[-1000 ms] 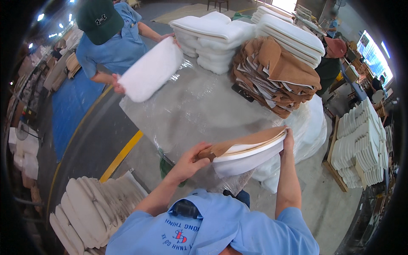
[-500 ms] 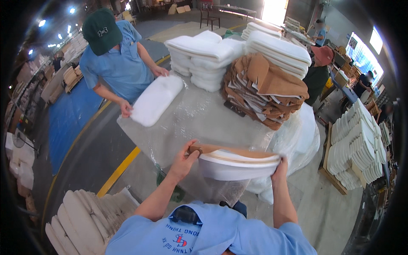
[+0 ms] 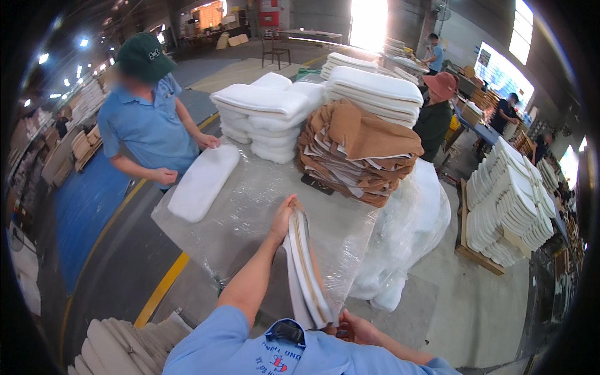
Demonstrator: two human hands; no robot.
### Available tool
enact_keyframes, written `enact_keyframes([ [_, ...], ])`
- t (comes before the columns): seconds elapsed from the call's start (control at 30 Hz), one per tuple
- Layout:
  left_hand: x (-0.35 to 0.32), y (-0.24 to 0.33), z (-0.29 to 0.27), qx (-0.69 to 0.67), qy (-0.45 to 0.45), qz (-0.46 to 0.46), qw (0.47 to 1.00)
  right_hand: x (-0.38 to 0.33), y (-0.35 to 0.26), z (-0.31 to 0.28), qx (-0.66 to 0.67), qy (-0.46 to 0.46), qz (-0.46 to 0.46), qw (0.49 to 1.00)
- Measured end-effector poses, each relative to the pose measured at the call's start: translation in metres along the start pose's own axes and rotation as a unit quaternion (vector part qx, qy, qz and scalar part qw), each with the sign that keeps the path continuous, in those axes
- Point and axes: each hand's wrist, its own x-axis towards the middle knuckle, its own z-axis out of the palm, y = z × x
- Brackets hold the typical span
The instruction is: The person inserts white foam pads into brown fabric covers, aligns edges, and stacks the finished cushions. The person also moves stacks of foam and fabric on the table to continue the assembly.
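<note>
Turned on edge in front of me is a long cushion [image 3: 305, 269], with brown fabric on its right face, a pale side and a zip-like strip along the edge facing me. My left hand [image 3: 284, 217] is closed around its far end. Close to my chest, the fingers of my right hand [image 3: 351, 326] are closed at its near end; what exactly they pinch is too small to make out. Below the cushion lies the plastic-covered table [image 3: 262, 187]. Beyond it sits a pile of brown fabric covers [image 3: 369, 144] with pale linings.
Across the table's left corner, a co-worker in a green cap [image 3: 147, 115] stands by a white foam pad [image 3: 205, 181]. White pad stacks [image 3: 269, 109] rise at the back. A plastic-wrapped bundle [image 3: 406, 237] and a pallet of white pads [image 3: 509, 206] are at the right.
The cushion has swung from lying crosswise to pointing away from me. My right hand has come down toward my chest. The co-worker's hands have come off the white pad.
</note>
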Motion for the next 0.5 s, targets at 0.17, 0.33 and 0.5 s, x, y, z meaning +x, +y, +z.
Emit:
enact_keyframes([
  [0.17,0.005,0.003,0.017,0.055,-0.043,0.002,0.998,0.051,-0.108,0.008,-0.389,0.034,-0.132,0.911],
  [0.33,0.001,0.011,0.007,0.03,-0.05,-0.057,0.997,0.117,-0.218,0.119,-0.397,0.172,-0.488,0.758],
  [0.5,0.001,0.013,0.013,0.028,-0.019,-0.035,0.999,0.155,-0.261,0.147,-0.389,0.248,-0.47,0.752],
])
